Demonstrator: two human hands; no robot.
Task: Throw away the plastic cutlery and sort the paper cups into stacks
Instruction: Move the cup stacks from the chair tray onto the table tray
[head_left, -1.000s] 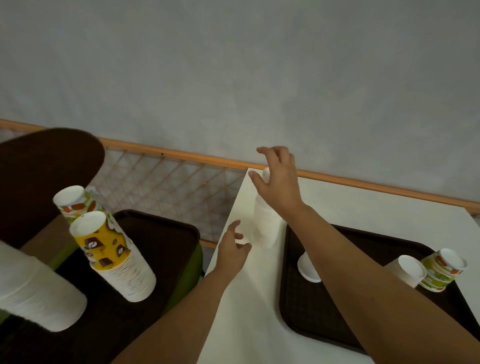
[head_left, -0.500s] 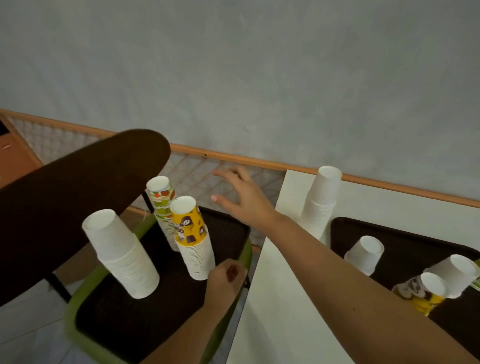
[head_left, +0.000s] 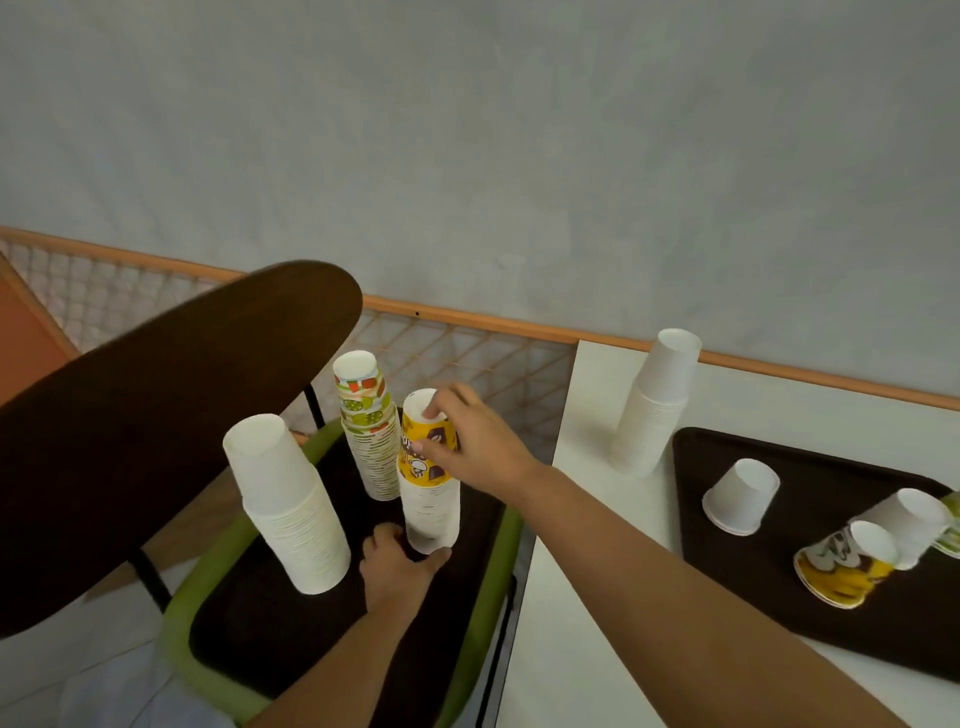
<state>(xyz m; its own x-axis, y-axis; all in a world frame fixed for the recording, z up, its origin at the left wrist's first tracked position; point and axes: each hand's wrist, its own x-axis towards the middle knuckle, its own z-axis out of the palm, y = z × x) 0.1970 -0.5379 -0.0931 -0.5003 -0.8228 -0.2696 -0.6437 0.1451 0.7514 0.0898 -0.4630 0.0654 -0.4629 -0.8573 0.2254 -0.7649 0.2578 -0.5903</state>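
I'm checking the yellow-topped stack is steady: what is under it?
The yellow-topped stack stands on a dark tray on the green chair. The left grip holds its base, covering part of the bottom rim, so contact there is unseen.

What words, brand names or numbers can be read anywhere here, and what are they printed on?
No text here can be read for certain.
Yellow-topped stack: brown lettering under the rim, blurred and partly covered by the right hand; unreadable.
Green-patterned stack: pictures only, as far as shows.
Tipped yellow cup on the right tray: print too blurred to read.
White cups: plain.
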